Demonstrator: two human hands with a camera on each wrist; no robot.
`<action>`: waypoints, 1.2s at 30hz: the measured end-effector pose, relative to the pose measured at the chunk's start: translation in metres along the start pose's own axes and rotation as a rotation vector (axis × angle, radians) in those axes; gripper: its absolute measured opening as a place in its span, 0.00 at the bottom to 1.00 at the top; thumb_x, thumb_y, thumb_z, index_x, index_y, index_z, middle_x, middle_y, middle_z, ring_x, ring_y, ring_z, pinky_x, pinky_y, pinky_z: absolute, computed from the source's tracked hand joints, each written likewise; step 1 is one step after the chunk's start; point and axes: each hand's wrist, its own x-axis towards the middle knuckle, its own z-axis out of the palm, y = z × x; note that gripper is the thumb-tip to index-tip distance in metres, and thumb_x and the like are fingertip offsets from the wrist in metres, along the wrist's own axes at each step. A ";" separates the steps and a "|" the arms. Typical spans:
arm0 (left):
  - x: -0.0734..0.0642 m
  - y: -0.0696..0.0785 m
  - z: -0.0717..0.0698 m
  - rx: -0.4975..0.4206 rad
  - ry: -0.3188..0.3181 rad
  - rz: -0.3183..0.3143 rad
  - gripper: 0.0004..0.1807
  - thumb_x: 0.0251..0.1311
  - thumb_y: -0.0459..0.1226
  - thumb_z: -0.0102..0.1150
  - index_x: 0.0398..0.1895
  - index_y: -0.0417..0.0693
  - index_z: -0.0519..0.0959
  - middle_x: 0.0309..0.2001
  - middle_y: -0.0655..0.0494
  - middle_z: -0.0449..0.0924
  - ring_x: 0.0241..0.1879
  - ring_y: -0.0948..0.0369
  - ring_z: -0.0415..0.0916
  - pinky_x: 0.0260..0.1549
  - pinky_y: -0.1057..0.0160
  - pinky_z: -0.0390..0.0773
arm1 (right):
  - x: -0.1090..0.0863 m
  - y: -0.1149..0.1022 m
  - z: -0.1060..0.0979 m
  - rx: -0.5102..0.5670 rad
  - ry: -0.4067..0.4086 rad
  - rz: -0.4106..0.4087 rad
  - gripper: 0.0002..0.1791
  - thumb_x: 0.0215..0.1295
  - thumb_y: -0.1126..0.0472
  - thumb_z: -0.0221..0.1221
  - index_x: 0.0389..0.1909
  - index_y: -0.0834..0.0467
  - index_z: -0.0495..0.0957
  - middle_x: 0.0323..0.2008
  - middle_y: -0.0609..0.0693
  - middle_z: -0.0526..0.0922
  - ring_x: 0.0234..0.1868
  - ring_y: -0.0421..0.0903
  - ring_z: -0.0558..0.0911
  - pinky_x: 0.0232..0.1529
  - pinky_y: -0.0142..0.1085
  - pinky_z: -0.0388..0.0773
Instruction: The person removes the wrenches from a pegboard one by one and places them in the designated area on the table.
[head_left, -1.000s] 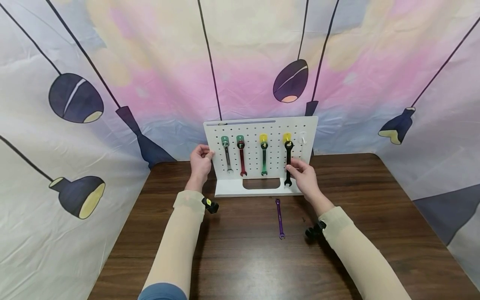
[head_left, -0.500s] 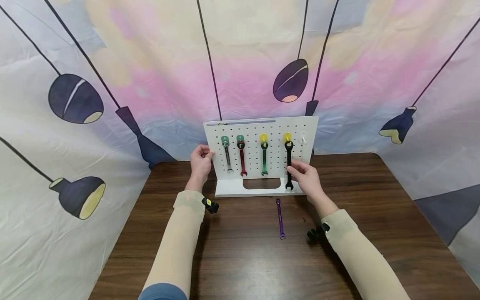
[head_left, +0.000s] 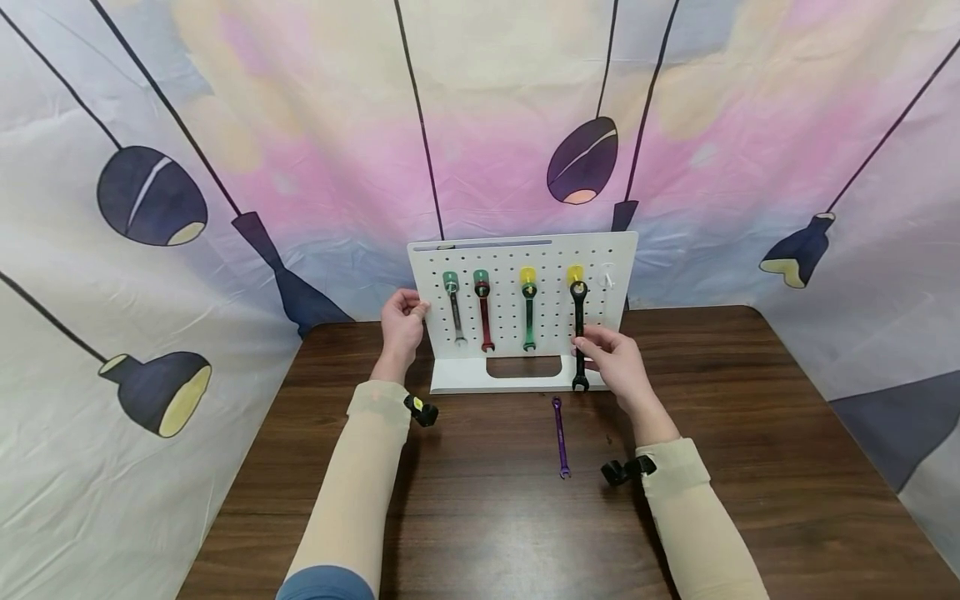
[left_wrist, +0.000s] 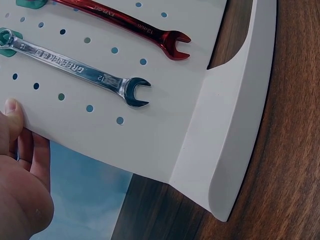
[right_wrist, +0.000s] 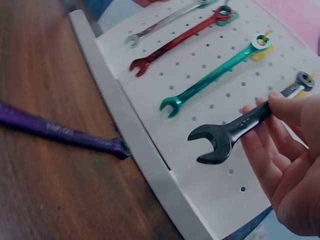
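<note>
My right hand (head_left: 617,360) pinches the shank of a black combination wrench (right_wrist: 250,120) between thumb and fingers. The wrench's ring end is at the yellow hook on the right, and its open end tilts out from the board. With thumb and fingers, my left hand (head_left: 402,327) grips the left edge of the white pegboard (left_wrist: 165,135). On hooks hang a silver wrench (left_wrist: 75,65), a red wrench (right_wrist: 182,40) and a green wrench (right_wrist: 215,75). A purple wrench (head_left: 560,437) lies on the table in front of the board's base.
The brown wooden table (head_left: 480,517) carries the pegboard near its back edge. At the board's far right is a white hook (head_left: 607,277) with nothing on it. Behind stands a patterned cloth backdrop (head_left: 315,125) with painted lamps.
The black wrench's open end has swung lower and outward from the board, and my right hand has shifted slightly down with it. My left hand and the other wrenches stay put.
</note>
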 end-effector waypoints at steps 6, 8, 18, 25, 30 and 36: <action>0.000 0.001 -0.001 0.014 -0.005 -0.004 0.05 0.71 0.26 0.65 0.38 0.37 0.78 0.34 0.56 0.73 0.34 0.62 0.70 0.34 0.70 0.72 | -0.004 -0.004 -0.002 0.034 -0.026 0.004 0.26 0.81 0.60 0.61 0.72 0.68 0.73 0.56 0.58 0.87 0.45 0.38 0.89 0.54 0.40 0.85; -0.001 0.002 -0.002 0.019 -0.006 -0.010 0.04 0.72 0.26 0.64 0.38 0.38 0.79 0.34 0.56 0.73 0.34 0.61 0.69 0.34 0.70 0.71 | -0.005 -0.006 -0.002 0.042 -0.038 0.006 0.26 0.81 0.60 0.61 0.72 0.68 0.73 0.53 0.55 0.88 0.44 0.38 0.89 0.54 0.41 0.85; 0.000 0.002 0.000 0.056 0.002 -0.010 0.03 0.73 0.27 0.63 0.39 0.39 0.82 0.34 0.57 0.73 0.35 0.60 0.68 0.34 0.69 0.70 | -0.010 -0.013 -0.005 0.045 -0.063 0.022 0.24 0.81 0.60 0.61 0.71 0.67 0.75 0.53 0.53 0.88 0.45 0.38 0.89 0.52 0.40 0.86; -0.002 0.000 0.001 0.058 -0.010 -0.015 0.02 0.73 0.26 0.63 0.40 0.37 0.82 0.34 0.57 0.73 0.34 0.60 0.68 0.33 0.68 0.70 | -0.015 -0.017 -0.010 0.061 -0.089 0.030 0.26 0.81 0.59 0.62 0.72 0.69 0.73 0.53 0.52 0.89 0.48 0.43 0.90 0.48 0.35 0.86; -0.003 0.000 0.001 0.046 -0.009 -0.012 0.02 0.73 0.26 0.63 0.39 0.36 0.82 0.33 0.57 0.73 0.35 0.60 0.68 0.33 0.68 0.70 | -0.018 -0.020 -0.013 0.080 -0.097 0.033 0.27 0.80 0.59 0.62 0.72 0.69 0.73 0.50 0.48 0.89 0.50 0.48 0.90 0.47 0.34 0.86; -0.003 0.000 0.001 0.057 -0.004 -0.008 0.02 0.73 0.26 0.63 0.40 0.36 0.82 0.34 0.56 0.72 0.35 0.60 0.68 0.33 0.68 0.70 | -0.021 -0.026 -0.013 0.116 -0.102 0.025 0.27 0.80 0.60 0.62 0.71 0.71 0.72 0.48 0.45 0.90 0.44 0.40 0.90 0.46 0.33 0.85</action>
